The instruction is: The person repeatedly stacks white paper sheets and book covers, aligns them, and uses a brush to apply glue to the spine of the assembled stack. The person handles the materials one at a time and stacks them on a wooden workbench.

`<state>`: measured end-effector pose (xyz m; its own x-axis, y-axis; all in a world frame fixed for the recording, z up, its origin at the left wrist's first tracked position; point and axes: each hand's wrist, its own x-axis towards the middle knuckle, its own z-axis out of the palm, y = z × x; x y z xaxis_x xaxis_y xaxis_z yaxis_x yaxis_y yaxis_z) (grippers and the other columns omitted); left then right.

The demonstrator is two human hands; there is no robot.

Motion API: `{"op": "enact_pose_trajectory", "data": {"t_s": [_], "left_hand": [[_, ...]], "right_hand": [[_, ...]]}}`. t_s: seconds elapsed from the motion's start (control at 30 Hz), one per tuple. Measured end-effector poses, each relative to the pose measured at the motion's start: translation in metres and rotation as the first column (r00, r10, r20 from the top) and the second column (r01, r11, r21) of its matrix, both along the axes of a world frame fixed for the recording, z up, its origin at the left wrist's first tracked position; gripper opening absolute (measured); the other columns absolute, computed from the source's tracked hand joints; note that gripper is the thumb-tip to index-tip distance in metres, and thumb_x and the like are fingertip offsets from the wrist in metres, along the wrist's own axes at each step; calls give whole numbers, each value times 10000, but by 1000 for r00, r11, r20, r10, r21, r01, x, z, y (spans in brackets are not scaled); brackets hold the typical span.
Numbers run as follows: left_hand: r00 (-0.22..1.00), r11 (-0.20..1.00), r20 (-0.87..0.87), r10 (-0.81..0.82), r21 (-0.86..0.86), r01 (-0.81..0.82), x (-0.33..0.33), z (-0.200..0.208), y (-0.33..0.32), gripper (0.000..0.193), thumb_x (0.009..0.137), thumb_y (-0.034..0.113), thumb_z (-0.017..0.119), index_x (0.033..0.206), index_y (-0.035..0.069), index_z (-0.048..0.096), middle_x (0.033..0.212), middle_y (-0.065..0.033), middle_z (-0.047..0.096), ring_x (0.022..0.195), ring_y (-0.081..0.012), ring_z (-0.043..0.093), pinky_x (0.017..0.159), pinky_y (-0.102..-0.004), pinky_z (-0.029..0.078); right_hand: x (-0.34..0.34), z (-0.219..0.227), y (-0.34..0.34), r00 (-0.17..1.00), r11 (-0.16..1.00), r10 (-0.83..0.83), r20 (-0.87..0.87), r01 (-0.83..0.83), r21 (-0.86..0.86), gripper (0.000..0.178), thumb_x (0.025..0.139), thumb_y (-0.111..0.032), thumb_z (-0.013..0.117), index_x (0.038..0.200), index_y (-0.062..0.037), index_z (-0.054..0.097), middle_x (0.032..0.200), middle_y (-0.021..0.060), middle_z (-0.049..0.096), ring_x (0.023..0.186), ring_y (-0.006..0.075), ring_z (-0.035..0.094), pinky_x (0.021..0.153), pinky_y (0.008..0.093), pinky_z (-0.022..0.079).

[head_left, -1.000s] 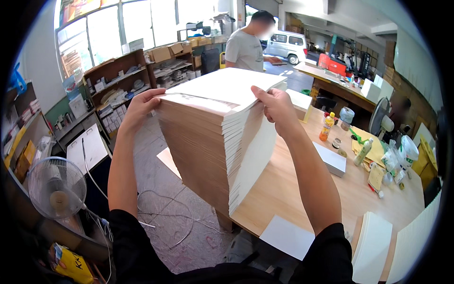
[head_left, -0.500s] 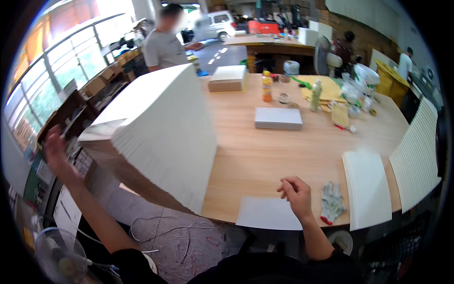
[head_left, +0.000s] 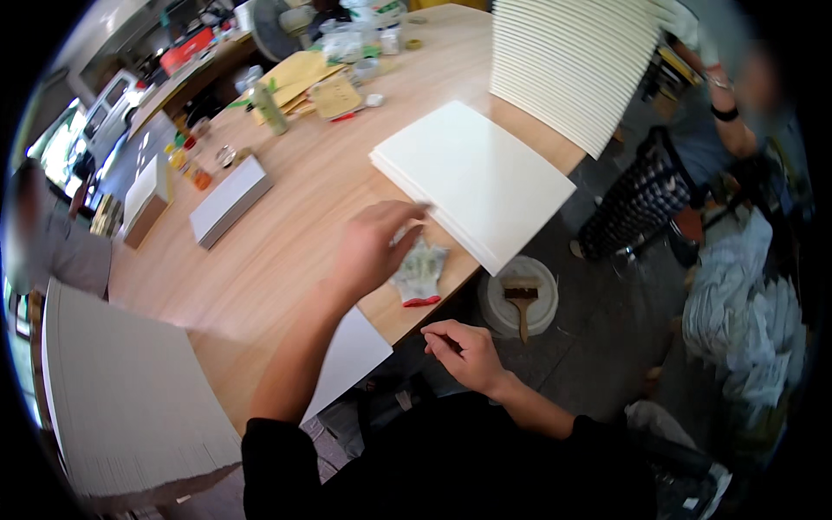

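Observation:
Over the table (head_left: 286, 247), my left hand (head_left: 377, 247) reaches right with its thumb apart from its fingers and nothing visible in it. Just beyond its fingertips lies a stack of white sheets or boards (head_left: 485, 182); fingertip contact cannot be told. Partly behind this hand is a grey work glove (head_left: 422, 270) with a red cuff. My right hand (head_left: 468, 354) is lower, off the table's near edge, with its fingers curled and no object showing in them. A single white sheet (head_left: 351, 360) lies at the near edge, partly covered by my left forearm.
A tall stack of sheets (head_left: 130, 390) stands at the left. A ridged cream stack (head_left: 572, 65) sits at the far right edge. Below the edge is a white bucket (head_left: 544, 316) with a brush (head_left: 522, 303) across it. A person (head_left: 685, 156) stands at right. Bottles (head_left: 269, 108) stand farther back.
The view has turned right. My left hand has come from beside the tall stack to over the table by the glove. My right hand has drawn back off the table, still curled.

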<state>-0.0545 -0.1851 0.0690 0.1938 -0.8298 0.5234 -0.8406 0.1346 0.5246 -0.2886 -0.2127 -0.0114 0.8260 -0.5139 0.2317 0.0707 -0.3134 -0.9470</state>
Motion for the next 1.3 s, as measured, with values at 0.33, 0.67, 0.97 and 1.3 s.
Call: {"op": "enact_pose_trajectory", "data": {"t_s": [0.33, 0.67, 0.97, 1.3], "left_hand": [[910, 948, 295, -293, 213, 236, -31, -68, -113, 464, 756, 311, 832, 1198, 201, 742, 1253, -42, 656, 1163, -261, 622, 982, -415, 497], [647, 913, 702, -298, 13, 407, -17, -86, -112, 319, 826, 169, 767, 1113, 71, 670, 1140, -58, 682, 1142, -263, 672, 981, -412, 556], [975, 989, 218, -42, -130, 72, -49, -81, -137, 250, 789, 54, 743, 1027, 76, 667, 1115, -106, 701, 1072, -322, 675, 969, -458, 528], [566, 998, -824, -40, -63, -21, 31, -41, -72, 178, 932, 77, 745, 1090, -4, 721, 1089, -31, 758, 1093, -155, 657, 941, -297, 505]], "right_hand": [[-17, -7, -52, 962, 794, -273, 29, 242, -558, 210, 886, -97, 719, 1077, -34, 658, 1228, 153, 660, 851, 298, 705, 709, 389, 580], [-16, -18, -64, 872, 713, -406, -273, 116, -691, 302, 866, -216, 754, 1020, -25, 578, 1514, 226, 466, 645, 286, 691, 580, 402, 582], [-15, -13, -79, 868, 787, -400, -294, 160, -595, 327, 914, -271, 724, 1060, -2, 605, 1486, 158, 503, 777, 366, 722, 652, 458, 592], [-19, -19, -105, 966, 854, -211, -152, 258, 452, 344, 1054, -280, 580, 1202, 8, 694, 1233, 128, 699, 683, 132, 666, 562, 239, 516]]}}
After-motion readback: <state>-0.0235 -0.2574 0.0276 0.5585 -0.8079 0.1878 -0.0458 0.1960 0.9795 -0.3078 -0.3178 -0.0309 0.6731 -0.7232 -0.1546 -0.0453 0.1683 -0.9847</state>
